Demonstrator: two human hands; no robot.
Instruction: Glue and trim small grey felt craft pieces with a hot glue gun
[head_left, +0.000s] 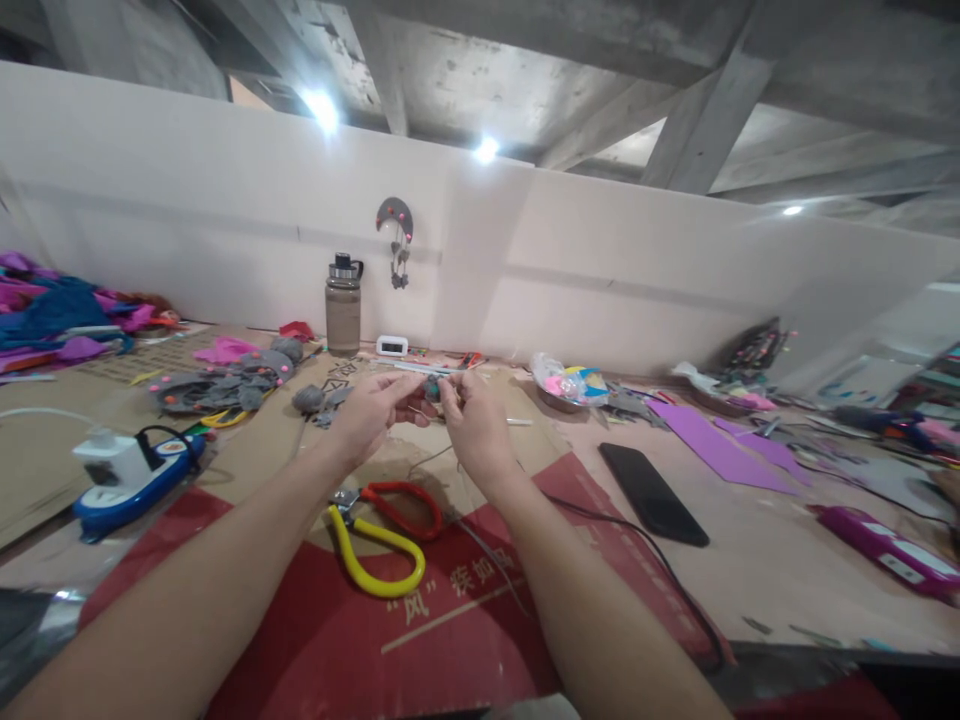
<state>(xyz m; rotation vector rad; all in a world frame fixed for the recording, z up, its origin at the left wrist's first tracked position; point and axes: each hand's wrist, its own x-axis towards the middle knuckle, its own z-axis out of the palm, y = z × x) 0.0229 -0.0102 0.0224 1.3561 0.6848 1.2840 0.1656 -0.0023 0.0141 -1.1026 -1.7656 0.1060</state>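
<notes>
My left hand (373, 412) and my right hand (472, 425) are raised together over the cardboard-covered table (300, 450), fingers pinched on a small grey-green felt piece (433, 388) between them. A thin thread or wire hangs from it toward the table. Below my wrists lies a pair of scissors (386, 540) with one red and one yellow handle.
A black phone (651, 492) lies right of my hands with a cable beside it. A blue and white device (131, 472) sits left. Grey felt pieces (225, 385), a water bottle (343, 305), a small clock (391, 346), purple sheets (712, 445) and a bowl of bits (570, 385) line the back.
</notes>
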